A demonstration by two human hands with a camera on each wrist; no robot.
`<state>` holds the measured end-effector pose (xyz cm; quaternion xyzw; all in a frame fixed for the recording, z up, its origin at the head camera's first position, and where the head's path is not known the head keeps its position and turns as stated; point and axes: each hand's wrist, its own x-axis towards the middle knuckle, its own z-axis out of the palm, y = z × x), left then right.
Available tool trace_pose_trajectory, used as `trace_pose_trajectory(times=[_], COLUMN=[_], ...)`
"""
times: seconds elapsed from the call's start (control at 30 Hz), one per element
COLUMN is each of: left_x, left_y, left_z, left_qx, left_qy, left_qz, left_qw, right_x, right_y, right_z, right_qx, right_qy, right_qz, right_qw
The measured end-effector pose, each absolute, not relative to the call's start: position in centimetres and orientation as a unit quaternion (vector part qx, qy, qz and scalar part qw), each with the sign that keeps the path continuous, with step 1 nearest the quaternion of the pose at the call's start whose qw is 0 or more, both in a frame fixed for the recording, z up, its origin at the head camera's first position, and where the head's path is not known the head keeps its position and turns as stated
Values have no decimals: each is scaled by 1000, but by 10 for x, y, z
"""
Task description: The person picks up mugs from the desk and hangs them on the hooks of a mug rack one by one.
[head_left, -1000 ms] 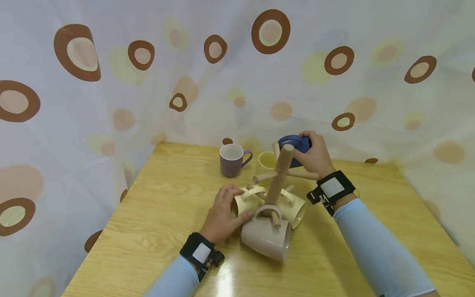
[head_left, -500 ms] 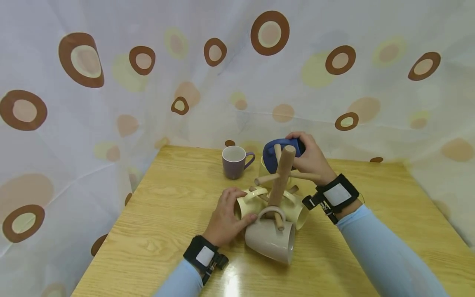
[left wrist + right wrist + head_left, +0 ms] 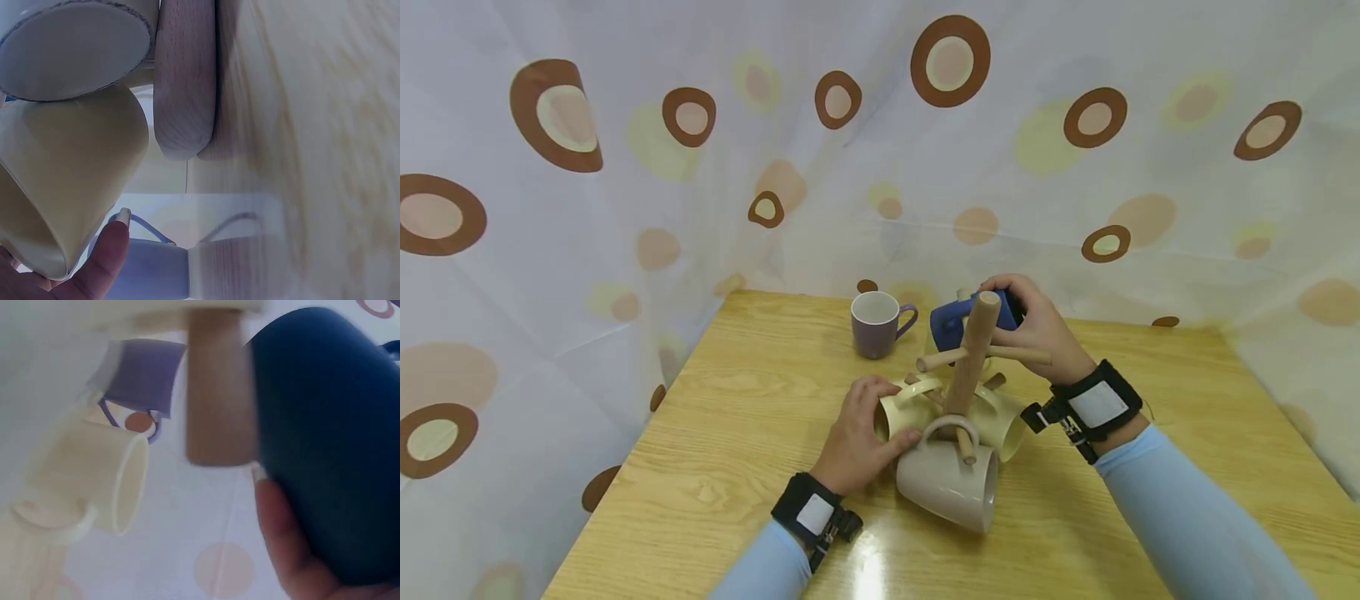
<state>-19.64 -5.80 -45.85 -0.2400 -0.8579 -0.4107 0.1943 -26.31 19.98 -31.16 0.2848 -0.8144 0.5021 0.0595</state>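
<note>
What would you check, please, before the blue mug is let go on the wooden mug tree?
1. Right hand grips the blue mug: ok.
2. Blue mug's handle hooked over a peg: cannot tell, the post of the mug tree hides it.
3. Left hand steadies the cream mug low on the tree: ok.
4. Beige mug hangs by its handle from the front peg: ok.
5. Purple mug stands apart from the tree on the table: ok.
</note>
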Motion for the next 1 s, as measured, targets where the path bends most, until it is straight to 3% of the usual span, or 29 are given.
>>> trace_pose_trajectory(times=[0.3, 0.6, 1.0], left_x=[-195, -196, -197], left_y=[-59, -60, -59], left_z=[-458, -460, -459], left_qx=[-235, -241, -247], left_qy=[-860, -861, -858], left_qz=[-412, -409, -409], left_qw=[186, 182, 187], right_x=[-257, -256, -254], right_y=[208, 222, 223], right_z=[-325, -331, -328], right_qx=[339, 360, 354], right_qy=[-824, -812, -818], right_qz=[453, 458, 451], right_qw=[43, -37, -44])
